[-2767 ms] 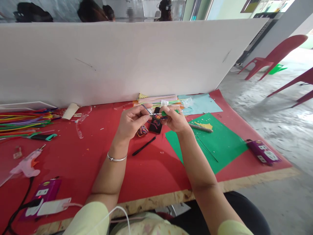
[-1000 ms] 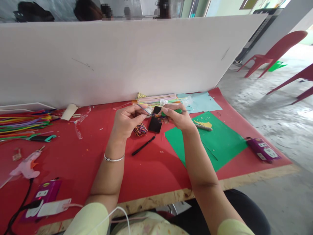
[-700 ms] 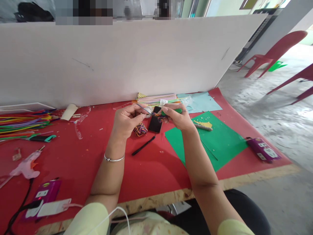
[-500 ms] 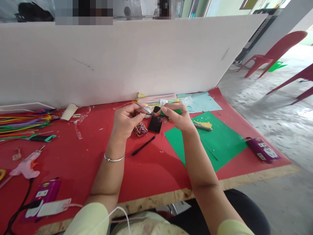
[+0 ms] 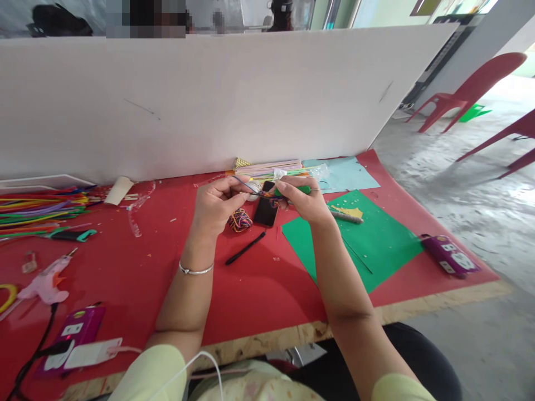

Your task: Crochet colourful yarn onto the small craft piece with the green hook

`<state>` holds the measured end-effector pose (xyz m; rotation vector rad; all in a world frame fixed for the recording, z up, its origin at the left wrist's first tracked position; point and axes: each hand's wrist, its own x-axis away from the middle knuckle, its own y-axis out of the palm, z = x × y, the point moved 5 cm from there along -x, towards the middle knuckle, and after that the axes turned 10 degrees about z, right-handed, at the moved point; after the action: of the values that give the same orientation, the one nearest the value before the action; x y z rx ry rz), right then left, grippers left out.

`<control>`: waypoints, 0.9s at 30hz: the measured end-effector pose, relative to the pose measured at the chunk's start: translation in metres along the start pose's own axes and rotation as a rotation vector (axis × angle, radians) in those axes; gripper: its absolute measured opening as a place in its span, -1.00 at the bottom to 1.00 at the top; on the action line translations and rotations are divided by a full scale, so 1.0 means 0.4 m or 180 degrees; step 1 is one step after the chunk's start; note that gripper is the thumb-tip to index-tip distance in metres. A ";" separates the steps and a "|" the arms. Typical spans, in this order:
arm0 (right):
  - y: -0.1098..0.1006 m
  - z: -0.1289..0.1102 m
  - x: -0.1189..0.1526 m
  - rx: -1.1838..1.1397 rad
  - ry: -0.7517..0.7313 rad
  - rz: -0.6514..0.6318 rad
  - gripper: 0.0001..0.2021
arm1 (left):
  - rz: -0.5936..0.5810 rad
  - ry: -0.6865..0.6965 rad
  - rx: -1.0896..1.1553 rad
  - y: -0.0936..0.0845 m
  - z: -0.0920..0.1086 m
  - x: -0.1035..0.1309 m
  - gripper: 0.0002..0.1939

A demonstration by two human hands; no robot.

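The left hand (image 5: pixel 213 205) pinches the dark strand (image 5: pixel 241 181), best kept lightly taut, the yarn ball (image 5: pixel 240 221) lies just beside it, the multicoloured yarnwork (image 5: pixel 266 195) sits between the hands, and the right hand (image 5: pixel 307 201) grasps the green-handled tool (image 5: pixel 305 190), ideally steady but relaxed.

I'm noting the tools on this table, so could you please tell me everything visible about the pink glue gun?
The glue gun has a pale pink, plastic-looking body, orange trigger and metal-looking nozzle pointing forward-right. It lies on its side on the red covering, a black cord leaving its handle, a pale stick and a yellow loop by its rear. Nobody touches it.
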<state>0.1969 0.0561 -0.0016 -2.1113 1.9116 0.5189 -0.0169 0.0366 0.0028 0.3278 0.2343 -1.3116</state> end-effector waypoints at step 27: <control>0.026 -0.070 0.022 0.0851 -0.1039 0.0007 -0.63 | 0.0250 0.0251 -0.0150 -0.008 -0.009 -0.004 -0.73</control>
<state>0.1899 0.0356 0.0205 -1.7377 1.6941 0.5365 -0.0204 0.0387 -0.0003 0.3459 0.3153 -1.2153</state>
